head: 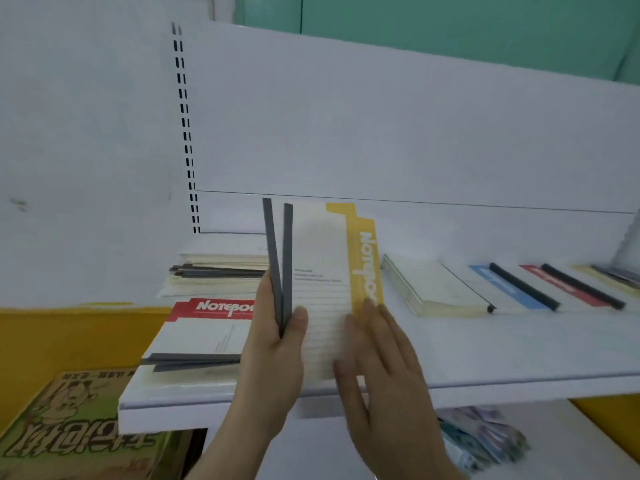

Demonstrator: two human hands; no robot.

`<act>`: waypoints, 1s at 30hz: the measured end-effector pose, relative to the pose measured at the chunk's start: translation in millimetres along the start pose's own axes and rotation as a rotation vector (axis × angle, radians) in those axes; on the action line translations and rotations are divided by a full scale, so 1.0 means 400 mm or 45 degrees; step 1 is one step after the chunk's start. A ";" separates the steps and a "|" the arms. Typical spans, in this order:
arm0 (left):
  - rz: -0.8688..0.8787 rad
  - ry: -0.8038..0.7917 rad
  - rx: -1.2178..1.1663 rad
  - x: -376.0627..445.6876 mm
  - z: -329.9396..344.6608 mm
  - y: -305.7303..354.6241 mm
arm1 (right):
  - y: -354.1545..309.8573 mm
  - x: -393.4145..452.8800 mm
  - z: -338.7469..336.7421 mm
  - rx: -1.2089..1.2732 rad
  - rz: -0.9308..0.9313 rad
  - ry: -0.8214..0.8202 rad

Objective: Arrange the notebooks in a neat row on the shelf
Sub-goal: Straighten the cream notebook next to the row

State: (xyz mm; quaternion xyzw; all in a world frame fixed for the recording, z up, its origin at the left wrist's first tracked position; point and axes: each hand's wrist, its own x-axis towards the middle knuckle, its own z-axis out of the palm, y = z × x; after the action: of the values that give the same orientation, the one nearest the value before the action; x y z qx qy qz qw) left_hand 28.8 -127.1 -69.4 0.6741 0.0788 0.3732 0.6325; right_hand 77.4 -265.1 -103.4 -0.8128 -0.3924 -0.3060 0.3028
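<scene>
Right hand [381, 362] blurred, fingers straight and flat against yellow notebook [332, 278], left hand [273, 327] pinching two grey spines upright above white shelf [485, 355], red notebook [204, 334] partly hidden behind left hand, further notebooks [540, 289] lying rightward, far end cut off.

two grey-spined notebooks [322, 271] upright, yellow-banded cover, on white shelf [485, 358]

A flat white metal shelf [485, 358] carries a red-topped notebook pile [201, 337] at front left, a cream notebook stack [214, 271] behind it, and a flat overlapping row of cream, blue, red and yellow notebooks [519, 289] at right.
</scene>
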 end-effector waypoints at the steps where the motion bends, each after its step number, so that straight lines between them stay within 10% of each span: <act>1: 0.006 -0.021 -0.004 -0.004 0.019 0.002 | 0.027 -0.003 -0.031 -0.025 0.113 -0.014; 19: -0.040 -0.204 0.058 -0.210 0.722 0.009 | 0.532 -0.199 -0.604 -0.123 0.583 -0.481; 30: 0.000 -0.496 0.199 -0.186 1.104 -0.028 | 0.875 -0.283 -0.726 -0.531 0.507 0.027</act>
State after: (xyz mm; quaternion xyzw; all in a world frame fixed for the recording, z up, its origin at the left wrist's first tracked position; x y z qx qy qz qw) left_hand 246.3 -518.5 -74.7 0.7805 -0.0163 0.2286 0.5817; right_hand 232.8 -706.9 -92.0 -0.9153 -0.1505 -0.3232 0.1874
